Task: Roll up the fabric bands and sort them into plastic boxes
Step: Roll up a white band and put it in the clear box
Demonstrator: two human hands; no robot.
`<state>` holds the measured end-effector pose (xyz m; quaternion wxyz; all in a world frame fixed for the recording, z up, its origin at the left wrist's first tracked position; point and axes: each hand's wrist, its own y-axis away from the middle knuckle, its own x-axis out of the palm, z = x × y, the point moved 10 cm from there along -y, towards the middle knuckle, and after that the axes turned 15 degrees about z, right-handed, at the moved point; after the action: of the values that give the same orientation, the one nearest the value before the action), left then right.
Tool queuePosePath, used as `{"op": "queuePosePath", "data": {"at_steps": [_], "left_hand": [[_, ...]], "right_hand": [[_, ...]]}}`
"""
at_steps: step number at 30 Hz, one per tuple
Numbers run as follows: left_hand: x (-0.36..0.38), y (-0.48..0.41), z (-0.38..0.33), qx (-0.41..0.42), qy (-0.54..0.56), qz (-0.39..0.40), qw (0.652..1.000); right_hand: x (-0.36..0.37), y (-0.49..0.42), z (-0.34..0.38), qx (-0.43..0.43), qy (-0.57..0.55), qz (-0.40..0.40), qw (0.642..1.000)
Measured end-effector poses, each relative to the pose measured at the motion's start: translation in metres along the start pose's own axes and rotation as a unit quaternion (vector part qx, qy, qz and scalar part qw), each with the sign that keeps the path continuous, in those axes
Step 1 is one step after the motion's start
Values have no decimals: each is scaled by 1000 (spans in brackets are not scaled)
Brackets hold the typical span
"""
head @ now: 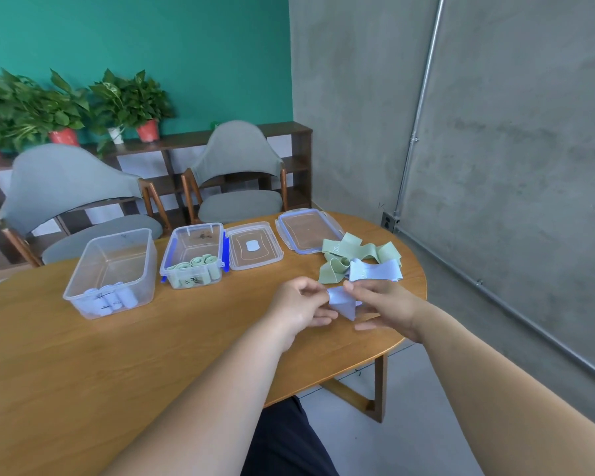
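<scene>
Now we hold one pale blue band (342,302) just above the tabletop (152,338), near its three o'clock edge. The fingers (316,289) of our left hand (299,309) pinch its upper fold, and our right hand (383,305) grasps the other side. The band hangs between them creased and bunched, with no tidy roll begun as far as we can see.

We judge the first risk to be a crooked start: if we wind it over these creases, the roll may cone out sideways or spring loose once we let go. The cloth looks slick and stretchy, so a light pinch could let the free end slip. The tabletop edge is close at four o'clock, and a dropped band may fall to the floor.

Sorting is the second risk. The large clear box (93,255) at nine o'clock holds blue rolls (112,298), and the clip-lidded box (172,245) at ten o'clock holds green rolls (196,262). They stand side by side, so a hasty reach could put this one among the green. The loose pile (358,259) at twelve o'clock lies just beyond our hands, and a trailing end could snag it.
</scene>
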<state>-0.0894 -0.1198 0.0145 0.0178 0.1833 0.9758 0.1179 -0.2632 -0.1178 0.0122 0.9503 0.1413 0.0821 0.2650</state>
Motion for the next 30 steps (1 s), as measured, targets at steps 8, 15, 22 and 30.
{"op": "queuePosePath", "data": {"at_steps": [8, 15, 22, 30], "left_hand": [[-75, 33, -46, 7, -26, -107, 994], [-126, 91, -81, 107, -64, -138, 983], [-179, 140, -96, 176, -87, -191, 962], [-251, 204, -87, 174, -53, -281, 942]], "right_hand": [[34, -24, 75, -117, 143, -47, 982], [89, -52, 130, -181, 124, -34, 975], [162, -78, 172, -250, 116, 30, 961], [252, -107, 196, -250, 129, 94, 955]]}}
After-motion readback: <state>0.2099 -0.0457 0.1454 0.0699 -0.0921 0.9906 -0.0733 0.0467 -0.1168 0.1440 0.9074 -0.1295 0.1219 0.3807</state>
